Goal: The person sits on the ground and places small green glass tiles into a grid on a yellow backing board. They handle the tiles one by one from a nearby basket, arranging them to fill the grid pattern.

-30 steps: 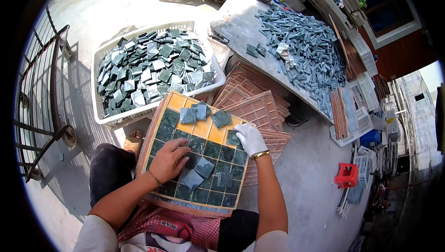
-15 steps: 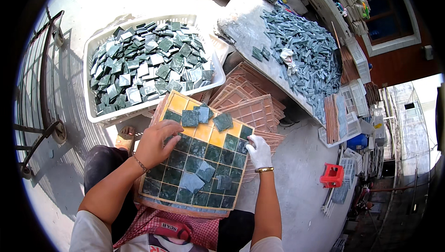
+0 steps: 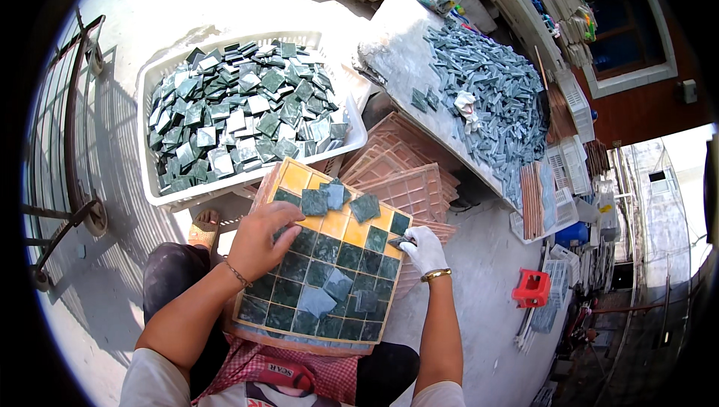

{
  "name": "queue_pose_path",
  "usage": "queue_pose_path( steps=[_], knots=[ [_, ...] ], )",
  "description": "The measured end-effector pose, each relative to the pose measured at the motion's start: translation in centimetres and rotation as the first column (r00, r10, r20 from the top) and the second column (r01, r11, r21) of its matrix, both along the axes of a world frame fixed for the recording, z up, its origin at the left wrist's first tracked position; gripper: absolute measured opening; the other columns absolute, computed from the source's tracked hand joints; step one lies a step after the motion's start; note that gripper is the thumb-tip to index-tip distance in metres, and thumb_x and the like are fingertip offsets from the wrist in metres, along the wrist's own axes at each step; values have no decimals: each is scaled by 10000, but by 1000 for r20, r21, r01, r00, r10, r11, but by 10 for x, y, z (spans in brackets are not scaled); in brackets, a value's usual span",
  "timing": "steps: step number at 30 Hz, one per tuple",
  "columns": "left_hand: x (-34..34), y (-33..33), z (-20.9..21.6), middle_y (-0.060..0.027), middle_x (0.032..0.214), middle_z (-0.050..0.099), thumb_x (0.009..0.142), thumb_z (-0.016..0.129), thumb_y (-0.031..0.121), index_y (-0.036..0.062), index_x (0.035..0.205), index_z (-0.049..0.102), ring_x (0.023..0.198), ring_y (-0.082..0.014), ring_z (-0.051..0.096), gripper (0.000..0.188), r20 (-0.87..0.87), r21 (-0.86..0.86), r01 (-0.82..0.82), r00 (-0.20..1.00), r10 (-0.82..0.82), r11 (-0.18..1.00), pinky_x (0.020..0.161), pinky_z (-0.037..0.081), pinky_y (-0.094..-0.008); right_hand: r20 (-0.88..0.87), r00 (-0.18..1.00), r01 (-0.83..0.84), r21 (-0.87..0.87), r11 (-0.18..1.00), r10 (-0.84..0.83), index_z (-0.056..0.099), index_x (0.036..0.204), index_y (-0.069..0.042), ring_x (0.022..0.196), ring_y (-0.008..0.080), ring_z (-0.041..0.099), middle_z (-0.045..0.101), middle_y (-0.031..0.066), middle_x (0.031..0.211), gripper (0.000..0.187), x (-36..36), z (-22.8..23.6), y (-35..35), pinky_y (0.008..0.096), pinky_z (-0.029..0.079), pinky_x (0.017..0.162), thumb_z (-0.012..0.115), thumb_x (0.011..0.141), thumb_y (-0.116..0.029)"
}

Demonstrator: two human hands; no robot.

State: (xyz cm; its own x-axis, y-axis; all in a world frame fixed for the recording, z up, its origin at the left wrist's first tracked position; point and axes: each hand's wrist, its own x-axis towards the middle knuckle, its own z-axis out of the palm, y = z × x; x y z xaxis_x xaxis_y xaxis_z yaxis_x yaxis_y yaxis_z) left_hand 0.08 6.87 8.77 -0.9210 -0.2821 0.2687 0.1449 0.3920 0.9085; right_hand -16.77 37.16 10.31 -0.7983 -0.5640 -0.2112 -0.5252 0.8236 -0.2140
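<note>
A square tray point(image 3: 241, 304) with a thin yellow grid rests on my lap, most of its cells filled with dark green stone tiles. Yellow cells show bare along its far side and at its right edge. Several loose tiles lie on top, among them a green tile point(image 3: 365, 208) at the far side and a grey-blue tile point(image 3: 316, 301) nearer me. My left hand point(image 3: 260, 246), bare, hovers over the tray's left edge with thumb and fingers apart. At the right edge my right hand point(image 3: 425, 250), in a white glove, pinches a tilted dark tile point(image 3: 399, 243).
Beyond the tray, a white plastic crate point(image 3: 247, 181) is heaped with green tiles. Brown grid trays point(image 3: 408, 191) are stacked next to it. A slab table point(image 3: 401, 62) bears a heap of narrow stone strips point(image 3: 494, 92). A red stool point(image 3: 531, 289) stands at the right.
My right hand has lifted a tile out of a right-edge cell, which now shows yellow. My left hand has shifted slightly right and its fingers still hold nothing.
</note>
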Motion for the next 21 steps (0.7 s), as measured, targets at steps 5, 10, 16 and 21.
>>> queue_pose_path(
  steps=[5,10,16,21],
  knots=[
    [3,9,0,-120,904,618,780,607,97,23,923,613,745,-259,611,162,165,45,100,981,-106,994,681,483,-334,149,988,74,-279,957,-33,582,1034,-25,900,301,607,622,158,996,263,25,4,-34,356,467,783,574,801,-146],
    [2,11,-6,-120,846,619,764,624,75,15,922,624,658,-223,596,169,151,27,82,985,-85,996,623,477,-309,289,946,-53,-318,947,150,584,1041,-14,937,280,604,632,154,1001,252,35,-8,-76,327,460,806,544,833,-149],
    [-2,-3,-2,-114,824,632,764,618,71,21,917,639,648,-207,587,163,201,80,-29,979,13,996,594,467,-289,113,986,-78,-342,937,123,607,1023,-37,917,294,584,622,149,968,241,33,-26,-102,354,451,803,565,803,-128],
    [-1,-19,1,-98,826,641,784,613,78,18,925,643,679,-167,596,156,195,126,-121,976,95,985,609,475,-273,-29,983,-185,-243,952,183,540,1089,-42,1022,302,527,571,147,1064,374,43,-28,-111,374,433,867,641,744,-147]
  ],
)
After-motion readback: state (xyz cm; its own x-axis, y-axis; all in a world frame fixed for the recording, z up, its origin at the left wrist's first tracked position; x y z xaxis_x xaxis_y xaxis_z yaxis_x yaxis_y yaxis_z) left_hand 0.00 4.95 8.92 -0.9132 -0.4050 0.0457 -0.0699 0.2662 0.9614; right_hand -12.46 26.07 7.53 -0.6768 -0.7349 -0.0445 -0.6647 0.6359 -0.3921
